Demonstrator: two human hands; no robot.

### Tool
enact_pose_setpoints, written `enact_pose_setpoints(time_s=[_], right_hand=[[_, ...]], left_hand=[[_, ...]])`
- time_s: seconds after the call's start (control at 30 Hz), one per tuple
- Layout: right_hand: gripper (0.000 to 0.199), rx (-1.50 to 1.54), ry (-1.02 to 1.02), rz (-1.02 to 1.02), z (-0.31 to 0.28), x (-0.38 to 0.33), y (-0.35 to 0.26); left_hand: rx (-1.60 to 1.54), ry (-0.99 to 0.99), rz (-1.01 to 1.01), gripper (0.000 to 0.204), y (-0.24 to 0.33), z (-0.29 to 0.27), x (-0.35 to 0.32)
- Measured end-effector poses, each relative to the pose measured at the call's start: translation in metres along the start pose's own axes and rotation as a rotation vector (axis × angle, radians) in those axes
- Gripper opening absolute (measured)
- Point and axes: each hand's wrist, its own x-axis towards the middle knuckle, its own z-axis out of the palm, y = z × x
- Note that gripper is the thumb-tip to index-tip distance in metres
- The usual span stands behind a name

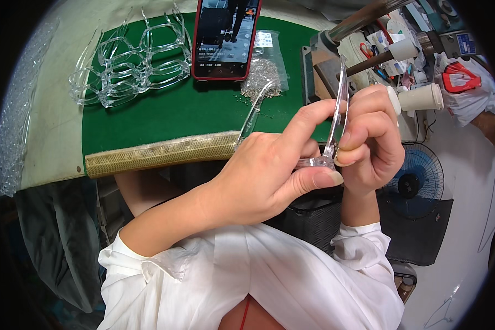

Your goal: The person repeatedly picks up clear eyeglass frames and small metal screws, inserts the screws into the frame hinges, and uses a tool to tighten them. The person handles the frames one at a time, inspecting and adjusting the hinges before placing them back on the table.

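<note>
Both hands hold a clear plastic eyeglass frame (340, 104) above the mat's front right part. My left hand (264, 170) is closed on the front of the frame, thumb below and index finger reaching up against a temple arm. My right hand (371, 137) pinches near the hinge corner of that upright arm, its other fingers curled. Any tiny part between its fingertips is too small to make out. The other temple arm sticks up beyond my left hand. Most of the frame's front is hidden by my left fingers.
On the green mat (148, 124) stand several clear eyeglass frames (132, 66), a phone (223, 41) in a red case, and a bag of small metal bits (264, 69), some spilled. A gold mesh-patterned strip (165, 155) edges the bench. A metal machine (327, 60) stands right; a blue fan (418, 173) sits lower.
</note>
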Motion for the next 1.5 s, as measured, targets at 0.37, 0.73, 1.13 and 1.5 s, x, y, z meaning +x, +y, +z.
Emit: enact_pose_setpoints(time_s=[0.37, 0.73, 1.13, 1.5], right_hand=[[0.034, 0.395, 0.093, 0.246, 0.004, -0.007, 0.005], [0.03, 0.514, 0.132, 0.583, -0.004, -0.018, -0.004], [0.016, 0.374, 0.251, 0.557, -0.088, 0.004, 0.048], [0.016, 0.307, 0.412, 0.56, -0.116, 0.013, 0.096]], left_hand=[[0.139, -0.001, 0.072, 0.084, -0.004, -0.002, 0.003], [0.187, 0.24, 0.337, 0.071, -0.016, 0.012, 0.039], [1.018, 0.202, 0.399, 0.017, -0.008, 0.025, 0.122], [1.04, 0.282, 0.386, 0.027, -0.013, 0.043, 0.174]])
